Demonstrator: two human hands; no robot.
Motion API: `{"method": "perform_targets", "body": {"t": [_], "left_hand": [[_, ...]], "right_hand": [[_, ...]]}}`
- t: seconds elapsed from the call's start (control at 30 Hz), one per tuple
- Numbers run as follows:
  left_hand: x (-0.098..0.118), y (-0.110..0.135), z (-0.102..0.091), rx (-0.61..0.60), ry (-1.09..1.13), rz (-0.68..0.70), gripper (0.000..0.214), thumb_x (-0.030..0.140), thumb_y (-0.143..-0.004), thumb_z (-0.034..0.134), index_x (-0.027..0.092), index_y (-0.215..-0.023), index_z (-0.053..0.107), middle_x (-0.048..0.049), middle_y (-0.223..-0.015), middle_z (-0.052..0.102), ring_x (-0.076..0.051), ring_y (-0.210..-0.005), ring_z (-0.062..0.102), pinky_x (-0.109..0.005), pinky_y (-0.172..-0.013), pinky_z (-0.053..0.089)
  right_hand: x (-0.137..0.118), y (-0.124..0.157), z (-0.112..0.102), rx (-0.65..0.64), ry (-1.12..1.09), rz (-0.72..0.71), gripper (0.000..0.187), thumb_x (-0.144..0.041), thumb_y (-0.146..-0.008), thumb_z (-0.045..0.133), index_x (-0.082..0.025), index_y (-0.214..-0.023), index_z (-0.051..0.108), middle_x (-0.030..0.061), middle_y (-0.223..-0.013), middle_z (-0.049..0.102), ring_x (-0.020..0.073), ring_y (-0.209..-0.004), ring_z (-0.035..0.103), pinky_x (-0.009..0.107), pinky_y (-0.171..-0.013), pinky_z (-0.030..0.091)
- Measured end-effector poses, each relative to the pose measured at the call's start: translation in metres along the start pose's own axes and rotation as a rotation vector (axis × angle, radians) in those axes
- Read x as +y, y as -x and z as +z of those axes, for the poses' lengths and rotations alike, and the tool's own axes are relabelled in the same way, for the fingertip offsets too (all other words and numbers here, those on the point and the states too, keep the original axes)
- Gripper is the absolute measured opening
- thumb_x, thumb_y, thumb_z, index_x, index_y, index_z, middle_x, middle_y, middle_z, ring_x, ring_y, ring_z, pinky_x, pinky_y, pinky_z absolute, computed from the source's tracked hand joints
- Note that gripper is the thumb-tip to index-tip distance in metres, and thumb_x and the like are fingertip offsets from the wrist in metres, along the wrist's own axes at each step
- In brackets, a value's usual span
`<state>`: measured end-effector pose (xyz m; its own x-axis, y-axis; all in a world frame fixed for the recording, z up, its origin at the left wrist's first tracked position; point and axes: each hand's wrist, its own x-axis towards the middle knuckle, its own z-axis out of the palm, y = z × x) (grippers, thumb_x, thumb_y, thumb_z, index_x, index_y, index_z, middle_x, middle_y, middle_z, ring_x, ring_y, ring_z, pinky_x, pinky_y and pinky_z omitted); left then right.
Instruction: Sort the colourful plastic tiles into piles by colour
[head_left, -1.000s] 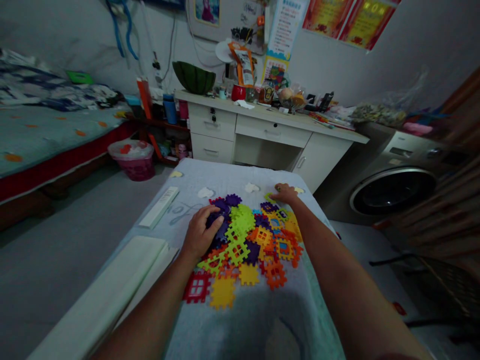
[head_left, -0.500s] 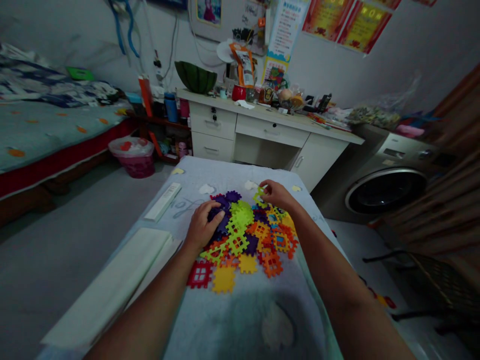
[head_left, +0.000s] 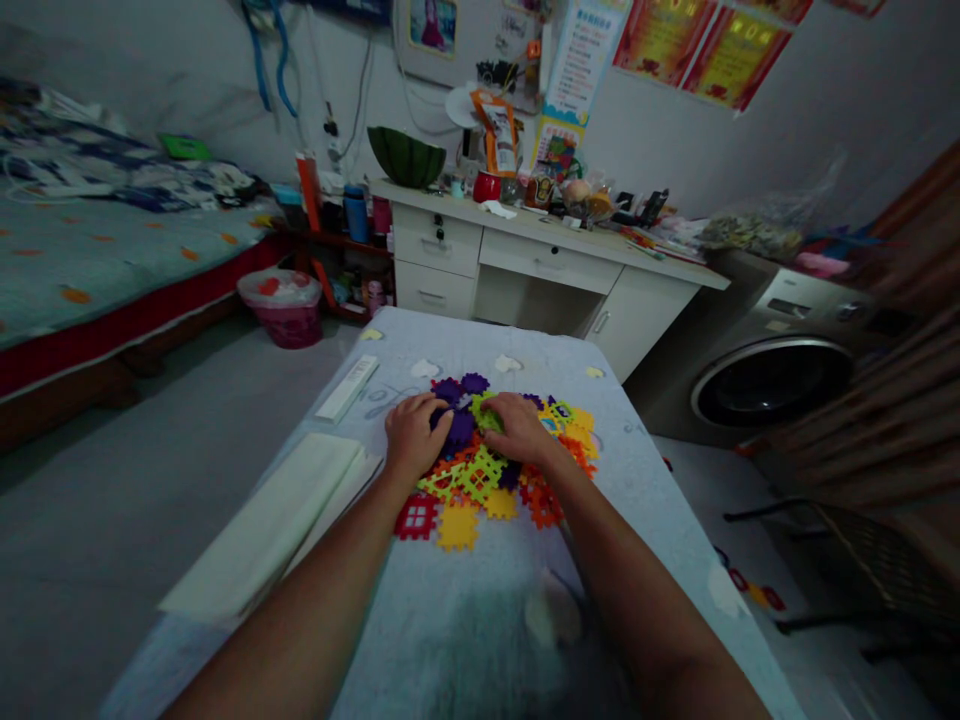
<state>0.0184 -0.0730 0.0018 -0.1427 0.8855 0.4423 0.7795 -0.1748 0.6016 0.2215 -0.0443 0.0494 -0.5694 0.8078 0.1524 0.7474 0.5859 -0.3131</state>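
Note:
A pile of interlocking plastic building tiles in several colours lies on the cloth-covered table. My left hand (head_left: 415,437) rests at the pile's left side, thumb and fingers apart, against purple tiles (head_left: 459,430). My right hand (head_left: 517,427) is over the middle of the pile, its fingers bent round a lime-green tile (head_left: 484,412); its fingertips are partly hidden. Nearer me lie a red window tile (head_left: 417,516), a yellow square tile (head_left: 457,526) and a lime-green window tile (head_left: 481,474). Orange tiles (head_left: 541,505) sit beneath my right wrist.
Folded white cloth or paper (head_left: 270,525) and a narrow white box (head_left: 347,389) lie along the table's left side. Beyond stands a cluttered white desk (head_left: 435,262). A washing machine (head_left: 757,350) is at the right, a pink bin (head_left: 289,318) and a bed at the left.
My right hand has moved left and nearer, from the pile's far right side to its middle, with a lime-green tile. My left hand stays by the purple tiles. The view has shifted slightly.

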Motion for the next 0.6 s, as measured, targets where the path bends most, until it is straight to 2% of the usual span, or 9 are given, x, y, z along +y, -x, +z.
{"method": "perform_targets", "body": {"t": [0.13,0.3,0.47,0.6], "left_hand": [[0.004,0.003,-0.005,0.014,-0.081,0.016,0.024,0.039,-0.089,0.051,0.026,-0.096,0.070,-0.0065,-0.115,0.069,-0.028,-0.112,0.056,-0.049,-0.099,0.036],[0.012,0.004,-0.011,-0.001,-0.091,0.081,0.021,0.033,-0.088,0.052,0.025,-0.096,0.069,-0.0075,-0.118,0.067,-0.030,-0.117,0.053,-0.051,-0.101,0.034],[0.032,0.005,-0.012,-0.158,-0.049,0.196,0.025,0.034,-0.087,0.054,0.025,-0.106,0.066,-0.0079,-0.121,0.066,-0.030,-0.120,0.052,-0.051,-0.103,0.034],[0.049,0.004,-0.007,-0.302,-0.133,0.248,0.039,0.039,-0.085,0.057,0.025,-0.121,0.061,-0.0123,-0.126,0.063,-0.034,-0.122,0.050,-0.056,-0.105,0.030]], "right_hand": [[0.012,0.029,-0.009,0.019,0.015,0.055,0.051,-0.027,-0.076,0.062,-0.020,-0.127,0.059,0.0117,-0.129,0.062,0.0291,-0.122,0.050,0.049,-0.108,0.032],[0.024,0.063,-0.020,0.051,-0.028,0.114,0.040,-0.027,-0.076,0.060,-0.022,-0.116,0.065,0.0096,-0.124,0.063,0.0281,-0.121,0.052,0.048,-0.108,0.032],[0.039,0.084,-0.023,0.136,-0.048,0.152,0.047,-0.025,-0.075,0.059,-0.022,-0.122,0.063,0.0108,-0.134,0.053,0.0277,-0.126,0.047,0.045,-0.109,0.034],[0.050,0.092,-0.015,0.276,-0.007,0.306,0.043,-0.036,-0.083,0.057,-0.020,-0.123,0.062,0.0132,-0.134,0.054,0.0284,-0.127,0.046,0.044,-0.109,0.035]]}}
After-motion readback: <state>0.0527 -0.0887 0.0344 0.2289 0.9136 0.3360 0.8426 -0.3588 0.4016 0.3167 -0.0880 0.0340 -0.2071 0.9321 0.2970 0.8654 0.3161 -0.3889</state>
